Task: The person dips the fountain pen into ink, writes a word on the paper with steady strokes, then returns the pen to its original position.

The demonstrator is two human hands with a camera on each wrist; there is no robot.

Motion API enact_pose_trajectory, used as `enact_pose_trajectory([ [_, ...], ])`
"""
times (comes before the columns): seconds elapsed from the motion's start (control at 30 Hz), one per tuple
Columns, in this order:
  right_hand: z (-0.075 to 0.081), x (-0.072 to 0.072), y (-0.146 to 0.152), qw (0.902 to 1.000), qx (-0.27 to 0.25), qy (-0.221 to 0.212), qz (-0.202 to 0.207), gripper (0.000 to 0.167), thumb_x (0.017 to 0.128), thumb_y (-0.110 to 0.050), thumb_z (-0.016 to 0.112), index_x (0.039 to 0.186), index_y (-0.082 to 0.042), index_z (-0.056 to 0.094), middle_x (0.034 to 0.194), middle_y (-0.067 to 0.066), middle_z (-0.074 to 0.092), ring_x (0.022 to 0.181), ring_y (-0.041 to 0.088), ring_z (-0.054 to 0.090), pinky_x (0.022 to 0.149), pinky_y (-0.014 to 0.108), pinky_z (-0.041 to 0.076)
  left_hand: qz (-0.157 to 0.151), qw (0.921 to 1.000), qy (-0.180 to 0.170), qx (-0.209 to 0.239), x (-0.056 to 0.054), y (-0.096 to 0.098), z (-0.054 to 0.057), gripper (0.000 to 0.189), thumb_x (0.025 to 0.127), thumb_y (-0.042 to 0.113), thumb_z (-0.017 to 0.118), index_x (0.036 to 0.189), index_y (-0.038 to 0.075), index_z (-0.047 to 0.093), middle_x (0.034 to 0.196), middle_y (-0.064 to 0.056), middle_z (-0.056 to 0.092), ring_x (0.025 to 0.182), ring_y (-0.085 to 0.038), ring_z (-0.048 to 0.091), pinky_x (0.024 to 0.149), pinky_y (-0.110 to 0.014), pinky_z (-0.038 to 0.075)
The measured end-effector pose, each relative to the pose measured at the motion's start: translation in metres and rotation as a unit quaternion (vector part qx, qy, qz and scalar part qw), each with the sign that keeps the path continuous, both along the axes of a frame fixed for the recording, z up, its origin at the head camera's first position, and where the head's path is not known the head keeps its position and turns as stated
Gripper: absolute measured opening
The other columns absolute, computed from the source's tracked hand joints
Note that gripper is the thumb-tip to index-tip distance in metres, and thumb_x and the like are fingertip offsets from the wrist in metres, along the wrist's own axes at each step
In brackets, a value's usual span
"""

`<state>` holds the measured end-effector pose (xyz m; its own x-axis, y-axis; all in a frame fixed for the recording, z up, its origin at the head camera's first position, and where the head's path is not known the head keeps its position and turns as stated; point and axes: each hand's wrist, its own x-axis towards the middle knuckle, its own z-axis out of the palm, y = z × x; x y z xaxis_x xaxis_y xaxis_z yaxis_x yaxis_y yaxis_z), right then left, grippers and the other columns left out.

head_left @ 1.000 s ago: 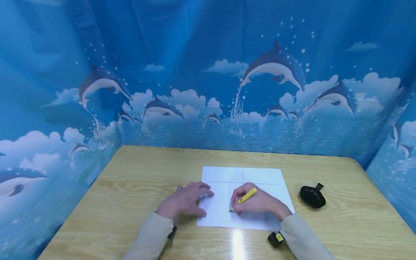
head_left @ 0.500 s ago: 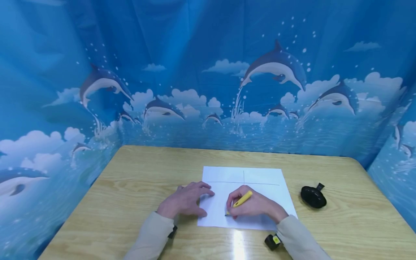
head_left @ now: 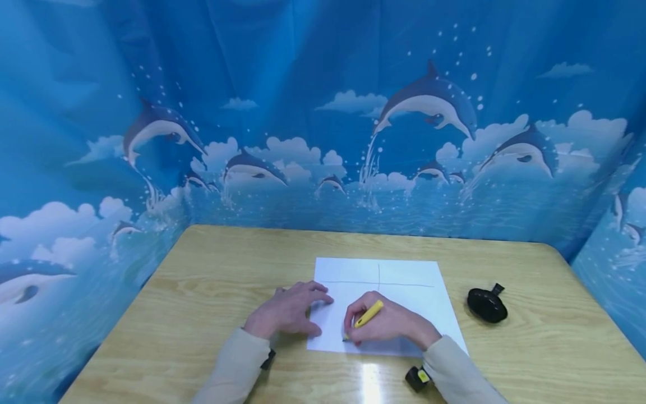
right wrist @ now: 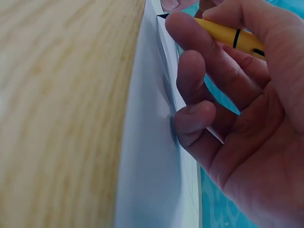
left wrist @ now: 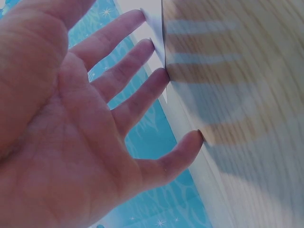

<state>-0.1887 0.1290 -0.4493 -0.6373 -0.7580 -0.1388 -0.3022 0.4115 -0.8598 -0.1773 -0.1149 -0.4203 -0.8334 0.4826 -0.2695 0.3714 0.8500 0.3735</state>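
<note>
A white sheet of paper (head_left: 348, 272) lies on the wooden table, with a long thin horizontal line and a vertical line crossing it in its upper part. My right hand (head_left: 391, 325) pinches a yellow pen (head_left: 369, 314), its dark tip down at the paper's lower left part. In the right wrist view the pen (right wrist: 228, 34) runs between thumb and forefinger, the other fingers curled below. My left hand (head_left: 290, 311) rests with spread fingers at the sheet's left edge. The left wrist view shows this hand (left wrist: 90, 133) with fingertips on paper and table, holding nothing.
To the right of the sheet sits a small black oval object (head_left: 487, 304) with a short tab. A black device with a yellow label (head_left: 417, 379) is at the right wrist. Behind the wooden table (head_left: 227, 264) hangs a blue dolphin-print curtain (head_left: 303, 112).
My right hand has moved the yellow pen down and left across the paper, toward the near edge. The left hand has stayed in place.
</note>
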Motion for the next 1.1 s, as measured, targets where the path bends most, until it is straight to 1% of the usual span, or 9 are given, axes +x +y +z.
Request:
enact_pose_trajectory([
  [0.2, 0.001, 0.000, 0.001, 0.9999, -0.009, -0.002, 0.003, 0.006, 0.089, -0.016, 0.071, 0.089, -0.014, 0.077, 0.073, -0.008, 0.073, 0.059, -0.001, 0.057, 0.056, 0.015, 0.048, 0.004, 1.0000, -0.004, 0.000, -0.001, 0.000, 0.001, 0.061, 0.081, 0.037, 0.085, 0.137, 0.029, 0.063, 0.155, 0.002, 0.050, 0.145, -0.028, 0.044, 0.113, -0.077, 0.030],
  [0.3, 0.004, 0.000, 0.006, 0.9996, -0.026, -0.004, 0.009, 0.008, 0.093, -0.016, 0.069, 0.091, -0.012, 0.077, 0.076, -0.002, 0.076, 0.061, 0.002, 0.061, 0.054, 0.014, 0.046, 0.004, 1.0000, -0.008, 0.003, -0.002, -0.001, 0.001, 0.060, 0.081, 0.036, 0.085, 0.137, 0.029, 0.064, 0.154, 0.003, 0.050, 0.145, -0.028, 0.044, 0.114, -0.078, 0.030],
  [0.37, 0.008, -0.001, 0.013, 0.9993, -0.037, -0.001, -0.003, 0.010, 0.095, -0.017, 0.069, 0.093, -0.012, 0.076, 0.079, 0.003, 0.077, 0.065, 0.006, 0.066, 0.053, 0.013, 0.044, 0.002, 1.0000, -0.006, 0.004, -0.002, 0.000, 0.000, 0.060, 0.082, 0.036, 0.085, 0.137, 0.029, 0.064, 0.154, 0.003, 0.050, 0.145, -0.028, 0.045, 0.113, -0.078, 0.030],
  [0.5, 0.015, -0.006, 0.032, 0.9968, -0.044, 0.026, -0.062, 0.009, 0.097, -0.017, 0.067, 0.098, -0.011, 0.074, 0.085, 0.009, 0.078, 0.070, 0.016, 0.069, 0.052, 0.015, 0.043, 0.002, 0.9999, -0.009, 0.009, -0.001, 0.000, -0.001, 0.059, 0.082, 0.035, 0.085, 0.137, 0.029, 0.063, 0.155, 0.002, 0.050, 0.146, -0.029, 0.043, 0.114, -0.079, 0.028],
  [0.57, 0.017, -0.008, 0.042, 0.9933, -0.029, 0.051, -0.100, 0.010, 0.097, -0.019, 0.068, 0.100, -0.012, 0.074, 0.088, 0.007, 0.078, 0.072, 0.016, 0.068, 0.056, 0.017, 0.046, 0.003, 0.9999, -0.013, 0.011, 0.000, -0.001, -0.001, 0.060, 0.082, 0.035, 0.084, 0.137, 0.029, 0.063, 0.156, 0.002, 0.049, 0.147, -0.030, 0.042, 0.114, -0.079, 0.027],
  [0.63, 0.018, -0.010, 0.050, 0.9884, -0.013, 0.069, -0.135, 0.013, 0.097, -0.022, 0.069, 0.102, -0.012, 0.074, 0.089, 0.005, 0.077, 0.073, 0.014, 0.067, 0.058, 0.020, 0.048, 0.002, 0.9998, -0.015, 0.014, 0.001, -0.001, -0.002, 0.060, 0.082, 0.034, 0.084, 0.137, 0.029, 0.063, 0.156, 0.002, 0.049, 0.147, -0.030, 0.042, 0.114, -0.080, 0.027],
  [0.8, 0.013, -0.018, 0.065, 0.9710, 0.023, 0.100, -0.216, 0.017, 0.095, -0.026, 0.071, 0.107, -0.014, 0.073, 0.088, -0.001, 0.073, 0.073, 0.012, 0.062, 0.065, 0.023, 0.050, -0.007, 0.9999, 0.000, 0.014, 0.002, -0.002, -0.001, 0.061, 0.082, 0.034, 0.084, 0.139, 0.028, 0.062, 0.156, 0.001, 0.049, 0.146, -0.030, 0.042, 0.112, -0.080, 0.028],
  [0.97, 0.006, -0.023, 0.068, 0.9564, 0.057, 0.111, -0.264, 0.014, 0.094, -0.024, 0.071, 0.106, -0.017, 0.073, 0.094, -0.003, 0.074, 0.080, 0.012, 0.061, 0.071, 0.025, 0.050, -0.008, 0.9998, -0.001, 0.019, 0.001, -0.003, -0.001, 0.061, 0.083, 0.034, 0.083, 0.139, 0.028, 0.061, 0.157, 0.001, 0.048, 0.147, -0.031, 0.041, 0.113, -0.081, 0.027],
  [1.1, 0.003, -0.025, 0.068, 0.9502, 0.062, 0.098, -0.289, 0.014, 0.094, -0.024, 0.071, 0.106, -0.017, 0.073, 0.100, -0.001, 0.074, 0.085, 0.012, 0.062, 0.075, 0.028, 0.050, -0.008, 0.9997, -0.006, 0.023, 0.001, -0.003, -0.001, 0.061, 0.084, 0.034, 0.083, 0.140, 0.028, 0.061, 0.157, 0.002, 0.047, 0.147, -0.030, 0.041, 0.113, -0.080, 0.026],
])
